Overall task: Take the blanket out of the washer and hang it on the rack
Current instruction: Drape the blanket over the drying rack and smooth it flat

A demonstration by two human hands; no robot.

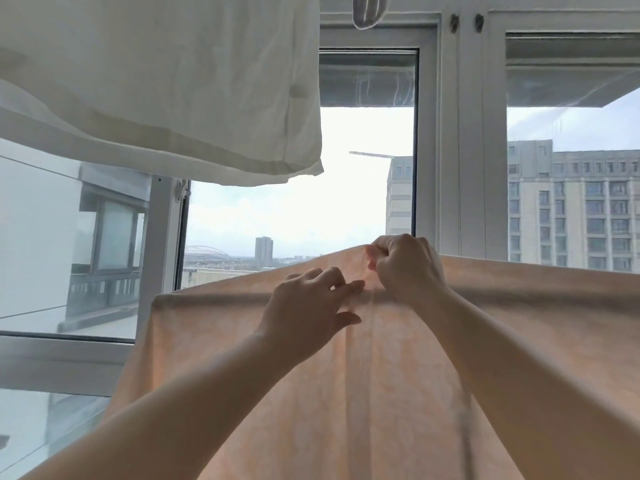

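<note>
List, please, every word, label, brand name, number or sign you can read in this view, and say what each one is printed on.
None: no readable text shows anywhere in this view.
The peach blanket bears only a faint pattern, no lettering.
The white cloth hanging above is plain, with no legible tag.
The window frame carries no sticker or marking.
The building outside shows no sign; any lettering there is too small to tell.

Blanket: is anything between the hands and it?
Nothing visible. The right hand grips the blanket at its top fold, and the left hand's fingers touch it just beside.
</note>
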